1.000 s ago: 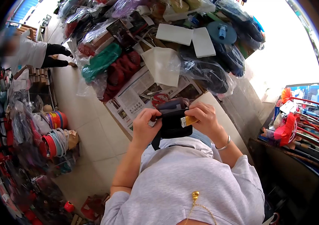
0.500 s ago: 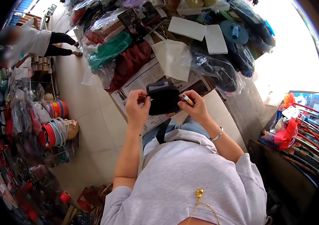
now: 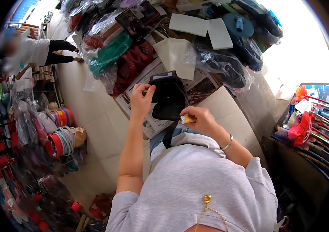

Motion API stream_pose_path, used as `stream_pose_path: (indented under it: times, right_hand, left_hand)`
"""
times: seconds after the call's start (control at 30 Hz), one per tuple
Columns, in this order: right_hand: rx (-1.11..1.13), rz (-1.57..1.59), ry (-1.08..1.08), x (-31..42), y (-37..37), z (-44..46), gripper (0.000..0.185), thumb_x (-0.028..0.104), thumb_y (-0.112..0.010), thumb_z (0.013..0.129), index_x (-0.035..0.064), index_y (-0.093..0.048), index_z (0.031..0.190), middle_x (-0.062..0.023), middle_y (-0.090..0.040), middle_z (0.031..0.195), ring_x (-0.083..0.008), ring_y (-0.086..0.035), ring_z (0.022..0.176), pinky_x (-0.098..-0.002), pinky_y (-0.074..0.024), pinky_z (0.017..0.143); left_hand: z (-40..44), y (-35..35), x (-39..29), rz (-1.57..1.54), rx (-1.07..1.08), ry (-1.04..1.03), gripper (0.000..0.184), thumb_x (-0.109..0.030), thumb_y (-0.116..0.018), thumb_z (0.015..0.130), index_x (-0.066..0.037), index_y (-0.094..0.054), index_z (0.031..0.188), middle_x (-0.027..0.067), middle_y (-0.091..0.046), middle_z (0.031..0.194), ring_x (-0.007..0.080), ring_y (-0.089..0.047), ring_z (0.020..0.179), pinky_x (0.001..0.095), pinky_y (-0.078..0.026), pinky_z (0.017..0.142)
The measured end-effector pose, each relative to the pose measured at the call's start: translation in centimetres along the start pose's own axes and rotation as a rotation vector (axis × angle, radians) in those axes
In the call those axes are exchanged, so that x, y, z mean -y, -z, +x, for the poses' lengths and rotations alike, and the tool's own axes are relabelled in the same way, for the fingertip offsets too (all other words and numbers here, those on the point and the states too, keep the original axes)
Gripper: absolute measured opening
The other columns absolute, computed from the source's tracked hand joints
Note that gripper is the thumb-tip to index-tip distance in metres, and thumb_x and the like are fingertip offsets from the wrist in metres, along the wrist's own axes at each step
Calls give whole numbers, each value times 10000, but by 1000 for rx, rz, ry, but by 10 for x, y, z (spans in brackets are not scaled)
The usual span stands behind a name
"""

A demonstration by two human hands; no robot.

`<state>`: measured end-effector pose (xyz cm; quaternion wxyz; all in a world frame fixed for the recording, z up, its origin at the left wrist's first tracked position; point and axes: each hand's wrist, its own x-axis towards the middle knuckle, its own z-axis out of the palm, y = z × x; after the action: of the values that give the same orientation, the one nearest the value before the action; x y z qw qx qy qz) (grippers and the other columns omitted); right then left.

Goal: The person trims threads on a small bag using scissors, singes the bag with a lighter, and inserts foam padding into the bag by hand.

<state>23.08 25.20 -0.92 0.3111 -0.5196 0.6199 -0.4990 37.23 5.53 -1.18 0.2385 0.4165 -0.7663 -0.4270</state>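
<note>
A black case [image 3: 170, 103] lies open in front of my body, with its dark hollow inside facing up and its far half tilted back. My left hand [image 3: 142, 99] is closed at the case's left edge, thumb and fingers pinched on it near the fold. My right hand [image 3: 201, 120] wraps round a small yellow-and-white tube [image 3: 188, 119], whose pale end points left over the case's lower right corner. Whether the right fingertips also touch the case is hard to make out.
Newspaper [image 3: 154, 125] covers the low table under the case. Behind it are a cream bag [image 3: 176, 58], bagged red sandals [image 3: 133, 63] and white boxes [image 3: 219, 34]. Coiled hose [image 3: 65, 137] stands at left, brushes [image 3: 301, 129] at right. A person in white [image 3: 36, 50] is at far left.
The case now lies wider open and is tilted differently. My right hand has moved down toward me, turning the tube to point left. My left hand has shifted slightly up.
</note>
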Motion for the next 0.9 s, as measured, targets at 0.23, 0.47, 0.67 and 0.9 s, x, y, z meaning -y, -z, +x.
stream_pose_path:
  times: [0.23, 0.47, 0.67, 0.9]
  right_hand:
    - [-86, 51, -136, -10, 1, -7, 215, 61, -749, 747, 46, -600, 902, -100, -622, 741, -223, -632, 669, -283, -499, 612]
    - [-90, 95, -151, -6, 5, -11, 205, 60, -748, 757, 36, -596, 891, -92, -627, 771, -198, -626, 664, -269, -496, 605]
    - [-9, -260, 107, 12, 33, -26, 269, 48, -747, 632, 80, -591, 848, -48, -567, 748, -229, -591, 689, -326, -484, 569]
    - [-293, -190, 32, 25, 68, -82, 303, 32, -744, 558, 83, -563, 795, -53, -504, 729, -231, -522, 625, -326, -388, 503]
  left_hand:
    - [22, -10, 20, -428, 177, 476, 207, -229, -625, 910, -26, -658, 887, -53, -584, 742, 40, -471, 657, 211, -356, 578]
    - [9, -10, 11, -489, 205, 493, 188, -225, -608, 925, -43, -634, 886, -70, -529, 716, 21, -434, 642, 202, -338, 561]
    - [-7, -11, -64, -406, 9, 81, 189, -212, -612, 934, -49, -601, 839, -71, -485, 678, 20, -399, 610, 195, -322, 541]
    - [5, -68, -149, -199, 316, -131, 198, -196, -649, 907, -29, -585, 822, -30, -522, 643, 45, -438, 588, 208, -354, 530]
